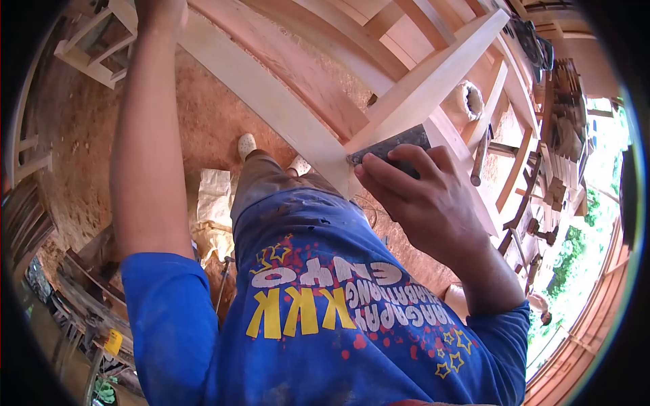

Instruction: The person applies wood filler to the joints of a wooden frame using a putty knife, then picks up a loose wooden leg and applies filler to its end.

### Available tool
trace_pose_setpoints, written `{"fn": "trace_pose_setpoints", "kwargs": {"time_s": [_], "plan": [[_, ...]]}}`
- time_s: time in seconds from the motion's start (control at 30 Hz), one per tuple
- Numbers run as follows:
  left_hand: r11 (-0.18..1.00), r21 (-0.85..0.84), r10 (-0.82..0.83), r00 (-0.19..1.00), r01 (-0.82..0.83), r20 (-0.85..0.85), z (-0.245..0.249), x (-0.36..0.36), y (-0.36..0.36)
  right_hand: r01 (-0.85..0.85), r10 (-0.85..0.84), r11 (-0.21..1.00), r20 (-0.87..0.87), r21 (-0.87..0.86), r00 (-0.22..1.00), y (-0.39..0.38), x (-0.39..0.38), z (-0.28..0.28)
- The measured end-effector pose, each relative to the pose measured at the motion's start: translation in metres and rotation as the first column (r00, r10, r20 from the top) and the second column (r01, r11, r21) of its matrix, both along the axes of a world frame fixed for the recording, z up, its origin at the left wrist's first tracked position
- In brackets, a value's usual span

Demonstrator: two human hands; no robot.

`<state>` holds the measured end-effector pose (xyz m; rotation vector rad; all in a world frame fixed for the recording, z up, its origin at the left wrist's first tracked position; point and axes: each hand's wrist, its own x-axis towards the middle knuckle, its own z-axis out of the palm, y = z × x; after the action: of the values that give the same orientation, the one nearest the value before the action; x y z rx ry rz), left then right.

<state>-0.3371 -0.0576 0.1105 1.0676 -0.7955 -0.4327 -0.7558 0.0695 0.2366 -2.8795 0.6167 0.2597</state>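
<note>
My right hand (423,196) is closed round a sanding block (399,143), dark grey, flat and rectangular. It lies at the corner where a pale wooden board (271,105) meets another wooden piece (433,81) of a frame. At the top edge of the view, my left hand (160,12) is by the far end of that board. Its fingers are cut off by the picture's edge, so whether they grip the wood is hidden.
More rails of the wooden frame (379,51) stretch across the top. A small wooden frame (95,51) stands at upper left. A pale roll (467,100) lies among the rails. Stacked lumber (565,122) is at right. A crumpled sack (213,196) lies on the dirt floor (210,122).
</note>
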Motion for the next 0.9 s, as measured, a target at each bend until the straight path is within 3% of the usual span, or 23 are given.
{"fn": "trace_pose_setpoints", "kwargs": {"time_s": [0.1, 0.2, 0.3, 0.33, 0.47, 0.57, 0.63, 0.8, 0.9], "plan": [[1.000, -0.015, -0.002, 1.000, 0.002, 0.011, -0.002, 0.004, -0.001, -0.062, 0.061, 0.998, -0.058, -0.010, 0.996, 0.000, 0.005, 0.010], [0.999, 0.012, 0.031, 0.999, -0.031, 0.008, -0.002, 0.003, -0.004, -0.033, 0.045, 0.994, -0.109, 0.105, 0.993, -0.019, 0.006, 0.025], [0.999, 0.010, 0.048, 0.999, -0.048, 0.000, 0.002, 0.003, -0.004, 0.045, -0.068, 0.984, 0.135, 0.170, 0.989, -0.036, 0.006, 0.021], [0.999, 0.008, 0.034, 0.999, -0.034, -0.006, 0.002, 0.000, -0.001, 0.071, -0.100, 0.978, 0.145, 0.197, 0.984, -0.036, 0.009, 0.018], [0.998, 0.065, 0.020, 1.000, -0.021, 0.003, -0.001, 0.006, -0.004, 0.107, -0.114, 0.951, 0.007, 0.290, 0.993, -0.036, 0.023, 0.014], [0.998, 0.064, -0.020, 0.989, 0.030, -0.145, -0.013, 0.024, -0.007, 0.130, -0.100, 0.938, -0.109, 0.322, 0.989, -0.029, 0.027, 0.022], [0.998, 0.064, -0.017, 0.988, 0.026, -0.150, -0.003, 0.013, -0.004, 0.120, -0.060, 0.933, -0.180, 0.340, 0.982, -0.024, 0.029, 0.028], [0.994, 0.057, -0.080, 0.973, 0.094, -0.216, 0.015, -0.001, 0.004, 0.266, -0.294, 0.912, 0.042, 0.312, 0.955, -0.021, 0.027, 0.027], [0.982, 0.114, -0.124, 0.968, 0.151, -0.217, 0.018, -0.003, 0.007, 0.479, -0.429, 0.826, -0.220, 0.298, 0.876, -0.017, 0.054, 0.031]]}}
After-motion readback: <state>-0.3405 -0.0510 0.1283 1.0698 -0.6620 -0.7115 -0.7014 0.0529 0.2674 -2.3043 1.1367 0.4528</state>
